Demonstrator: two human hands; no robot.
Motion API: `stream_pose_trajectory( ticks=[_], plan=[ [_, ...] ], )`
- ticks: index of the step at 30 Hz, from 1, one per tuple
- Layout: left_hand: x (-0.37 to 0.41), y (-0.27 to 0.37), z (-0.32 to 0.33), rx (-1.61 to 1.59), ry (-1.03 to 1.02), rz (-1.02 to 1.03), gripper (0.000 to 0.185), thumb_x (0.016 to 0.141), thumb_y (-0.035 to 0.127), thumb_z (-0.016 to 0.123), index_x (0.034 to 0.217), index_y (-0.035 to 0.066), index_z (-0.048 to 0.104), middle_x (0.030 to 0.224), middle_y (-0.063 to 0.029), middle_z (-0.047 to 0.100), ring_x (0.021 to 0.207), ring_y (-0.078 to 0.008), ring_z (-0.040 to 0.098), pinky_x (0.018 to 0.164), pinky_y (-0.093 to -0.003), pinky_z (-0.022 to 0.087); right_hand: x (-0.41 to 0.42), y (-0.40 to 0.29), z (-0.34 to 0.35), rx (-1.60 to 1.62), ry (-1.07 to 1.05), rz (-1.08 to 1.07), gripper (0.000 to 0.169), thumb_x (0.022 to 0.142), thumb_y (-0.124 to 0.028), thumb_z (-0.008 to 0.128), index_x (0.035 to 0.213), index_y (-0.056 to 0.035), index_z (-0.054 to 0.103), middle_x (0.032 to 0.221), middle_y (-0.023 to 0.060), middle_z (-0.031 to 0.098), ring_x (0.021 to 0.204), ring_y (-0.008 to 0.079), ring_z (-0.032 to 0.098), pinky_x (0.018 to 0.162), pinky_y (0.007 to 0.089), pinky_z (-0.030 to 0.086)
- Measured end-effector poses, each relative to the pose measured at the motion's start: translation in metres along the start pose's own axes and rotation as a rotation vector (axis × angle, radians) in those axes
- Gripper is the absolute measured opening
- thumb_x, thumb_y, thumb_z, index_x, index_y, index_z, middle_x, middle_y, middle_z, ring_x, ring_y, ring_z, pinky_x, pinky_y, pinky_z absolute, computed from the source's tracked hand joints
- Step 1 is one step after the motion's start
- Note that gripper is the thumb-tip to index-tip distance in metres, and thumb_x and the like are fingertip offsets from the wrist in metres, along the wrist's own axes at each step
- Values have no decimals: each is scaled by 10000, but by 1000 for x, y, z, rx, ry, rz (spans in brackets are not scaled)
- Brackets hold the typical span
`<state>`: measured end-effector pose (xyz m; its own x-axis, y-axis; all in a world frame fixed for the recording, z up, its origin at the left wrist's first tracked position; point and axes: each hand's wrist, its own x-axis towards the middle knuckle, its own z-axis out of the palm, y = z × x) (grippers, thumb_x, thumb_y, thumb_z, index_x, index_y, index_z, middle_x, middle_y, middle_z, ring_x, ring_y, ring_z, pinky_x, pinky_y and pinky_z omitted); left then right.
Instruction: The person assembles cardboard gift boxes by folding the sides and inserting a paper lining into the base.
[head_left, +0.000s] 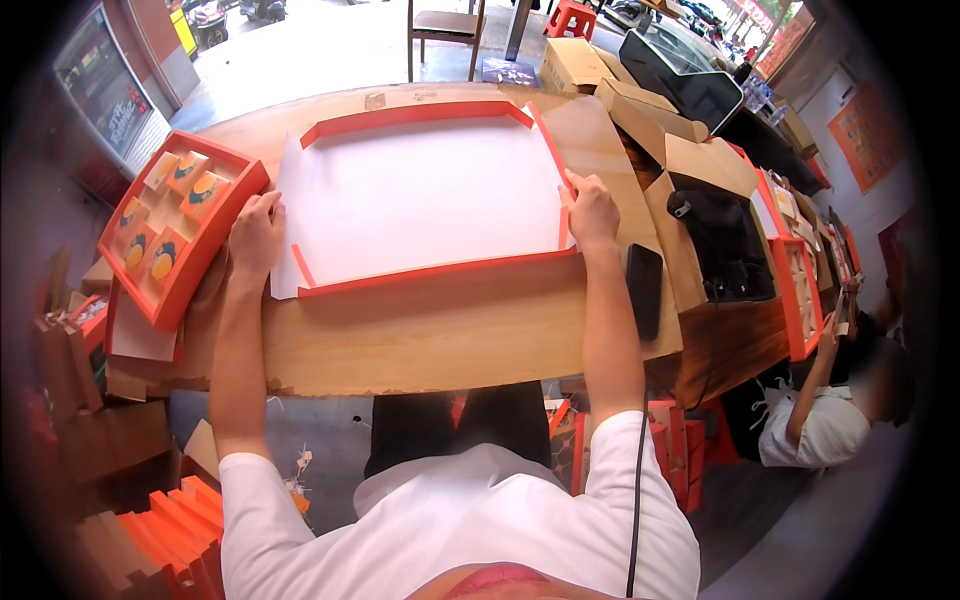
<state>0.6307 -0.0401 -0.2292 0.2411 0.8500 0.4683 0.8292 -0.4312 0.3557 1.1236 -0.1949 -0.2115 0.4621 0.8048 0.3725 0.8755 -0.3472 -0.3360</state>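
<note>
A large white cardboard sheet with red folded edges (435, 195) lies on the wooden table in front of me, its rims partly raised. My right hand (592, 206) grips its right red edge, fingers over the rim. At the left end, where the white flap lies flat, my left hand (257, 229) rests with curled fingers by the flap's edge; whether it pinches the flap cannot be told. Just beyond that hand, a red box (251, 180) with several small orange-and-white boxes (204, 193) in its compartments sits tilted at the table's left side.
A black phone (644, 291) lies right of my right forearm. Beside it stands an open brown carton (679, 255) holding a black bag (724, 240). More red boxes (795, 300) are at the far right, near a co-worker (814, 427). Red cardboard pieces (176, 525) are stacked low at left.
</note>
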Motion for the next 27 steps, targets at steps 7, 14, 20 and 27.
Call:
stream_pose_trajectory(
  ticks=[7, 14, 20, 27],
  plan=[
    [2, -4, 13, 338, 16, 328, 362, 1014, 204, 578, 1264, -42, 670, 1452, -191, 583, 1383, -353, 520, 1155, -438, 411, 9, 13, 18, -4, 85, 11, 227, 982, -215, 611, 1101, -106, 772, 1091, 149, 707, 997, 369, 699, 864, 469, 568],
    [-2, -1, 6, 74, -220, 134, 523, 1019, 310, 575, 1394, -55, 581, 1527, -232, 507, 1440, -376, 459, 1207, -468, 346, 5, 10, 14, 86, 123, 13, 196, 962, -156, 620, 1073, -120, 778, 1095, 102, 705, 1025, 354, 684, 868, 467, 566],
    [-3, 5, 8, 197, -327, 146, 726, 1016, 452, 533, 1528, -50, 423, 1638, -233, 351, 1548, -377, 274, 1265, -445, 225, 7, 23, 25, -48, 190, -15, 191, 919, -168, 651, 1045, -149, 793, 1081, 67, 666, 1025, 322, 661, 861, 456, 562],
    [-1, -2, 14, 207, -357, 155, 830, 1004, 540, 516, 1566, -48, 354, 1665, -246, 289, 1576, -366, 208, 1285, -453, 146, 7, 28, 34, -185, 237, -60, 173, 882, -247, 692, 981, -167, 810, 1170, 50, 673, 1163, 286, 602, 948, 465, 494]
  ],
)
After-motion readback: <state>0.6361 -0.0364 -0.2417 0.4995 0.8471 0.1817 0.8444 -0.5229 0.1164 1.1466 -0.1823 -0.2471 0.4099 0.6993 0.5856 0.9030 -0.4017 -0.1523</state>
